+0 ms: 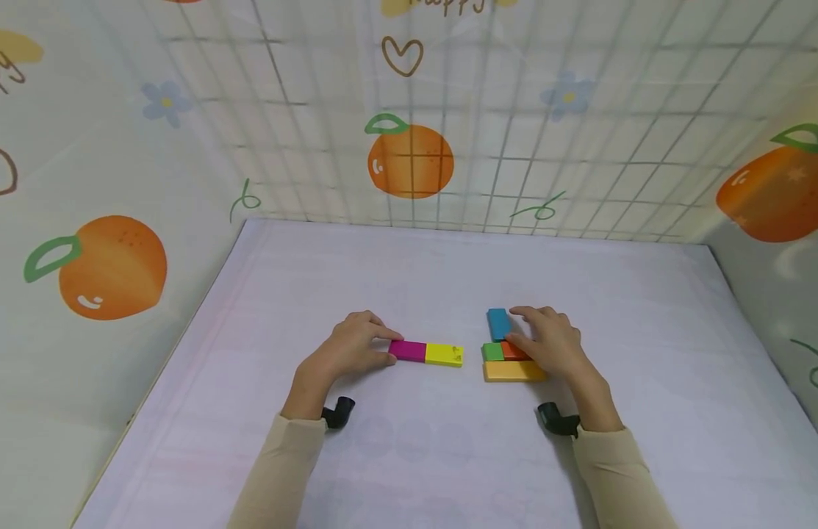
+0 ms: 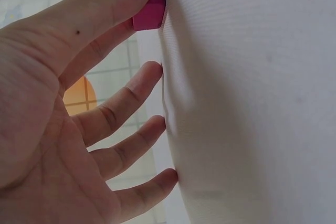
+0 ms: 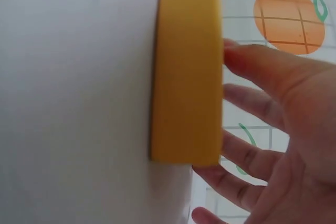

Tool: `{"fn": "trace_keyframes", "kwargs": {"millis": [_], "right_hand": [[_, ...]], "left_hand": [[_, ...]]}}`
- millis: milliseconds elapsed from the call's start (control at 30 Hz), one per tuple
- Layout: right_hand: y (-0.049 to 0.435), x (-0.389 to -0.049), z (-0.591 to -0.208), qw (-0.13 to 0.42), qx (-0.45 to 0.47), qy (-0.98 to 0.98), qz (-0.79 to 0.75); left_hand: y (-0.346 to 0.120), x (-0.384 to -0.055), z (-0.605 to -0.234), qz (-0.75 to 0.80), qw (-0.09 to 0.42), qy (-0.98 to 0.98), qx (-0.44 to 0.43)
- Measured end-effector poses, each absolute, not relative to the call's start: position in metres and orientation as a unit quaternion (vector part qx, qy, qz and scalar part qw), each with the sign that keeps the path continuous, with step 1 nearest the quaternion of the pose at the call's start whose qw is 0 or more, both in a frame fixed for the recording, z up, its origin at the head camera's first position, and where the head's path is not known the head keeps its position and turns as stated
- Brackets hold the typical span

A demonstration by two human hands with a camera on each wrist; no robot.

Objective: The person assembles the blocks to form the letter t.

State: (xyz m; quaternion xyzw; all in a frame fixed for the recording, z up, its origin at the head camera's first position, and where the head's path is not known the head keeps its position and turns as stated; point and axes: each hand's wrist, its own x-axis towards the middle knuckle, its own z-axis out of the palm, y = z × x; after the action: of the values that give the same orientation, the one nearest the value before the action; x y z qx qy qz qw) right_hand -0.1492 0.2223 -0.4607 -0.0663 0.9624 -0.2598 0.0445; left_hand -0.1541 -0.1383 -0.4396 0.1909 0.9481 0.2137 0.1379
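My left hand [image 1: 349, 345] pinches the outer end of a magenta block [image 1: 409, 351] between thumb and index finger; its other fingertips rest on the table in the left wrist view. A yellow block [image 1: 445, 355] with a small mark lies end to end with the magenta one. My right hand [image 1: 550, 342] is over the other group, thumb and index finger spread beside the right edge of a blue block [image 1: 497, 324]. Below the blue one, a green block [image 1: 493, 352] and a red block [image 1: 512, 351], partly under the hand, lie side by side above a long orange-yellow block [image 3: 188, 72].
The blocks lie on a white cloth-covered table [image 1: 415, 455]. A pale curtain [image 1: 303, 147] printed with oranges surrounds its back and sides, with a wire grid behind. Black curved pieces [image 1: 341, 413] stick out at both wrists.
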Motion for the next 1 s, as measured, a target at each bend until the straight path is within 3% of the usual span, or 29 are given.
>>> {"fn": "trace_keyframes", "kwargs": {"millis": [233,733,1000], "right_hand": [[0.219,-0.147,-0.460,0.034,-0.065,0.967,-0.245],[0.226,-0.165,-0.444,0.105,-0.113,0.954,-0.258],[0.224,-0.169,-0.444,0.099,-0.118,0.954,-0.256]], "left_hand": [[-0.139,-0.154,-0.439,0.214,0.139,0.948,0.189],[-0.139,-0.153,-0.440,0.217,0.132,0.947,0.195],[-0.138,-0.153,-0.442,0.215,0.129,0.948,0.196]]}}
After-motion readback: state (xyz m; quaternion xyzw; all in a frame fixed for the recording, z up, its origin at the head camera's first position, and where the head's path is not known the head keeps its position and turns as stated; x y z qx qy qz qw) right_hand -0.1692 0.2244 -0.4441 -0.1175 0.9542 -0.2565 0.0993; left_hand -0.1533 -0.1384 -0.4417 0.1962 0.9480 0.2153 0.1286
